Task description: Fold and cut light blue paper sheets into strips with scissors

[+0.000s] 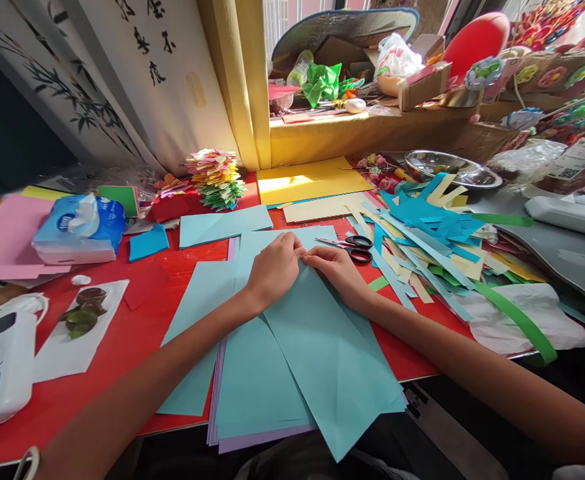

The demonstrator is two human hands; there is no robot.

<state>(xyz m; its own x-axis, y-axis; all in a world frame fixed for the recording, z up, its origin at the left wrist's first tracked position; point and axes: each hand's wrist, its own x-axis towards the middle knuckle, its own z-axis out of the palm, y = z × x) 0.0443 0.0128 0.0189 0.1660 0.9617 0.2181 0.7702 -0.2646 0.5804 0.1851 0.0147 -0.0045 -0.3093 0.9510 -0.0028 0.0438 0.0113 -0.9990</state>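
Observation:
My left hand (274, 269) and my right hand (336, 269) meet at the far corner of a light blue paper sheet (322, 353), fingertips pinching and pressing its top point against the stack below. The sheet lies skewed on a pile of light blue sheets (252, 380) with a lilac sheet at the bottom, overhanging the red table (122, 333) near edge. Black-handled scissors (355, 248) lie just beyond my right hand.
A heap of blue, cream and green paper strips (432, 233) lies to the right, a metal bowl (452, 168) behind it. A tissue pack (80, 230) and pink paper sit left, a stack of folded coloured paper pieces (216, 179) at the back, yellow sheets (310, 180) beside it.

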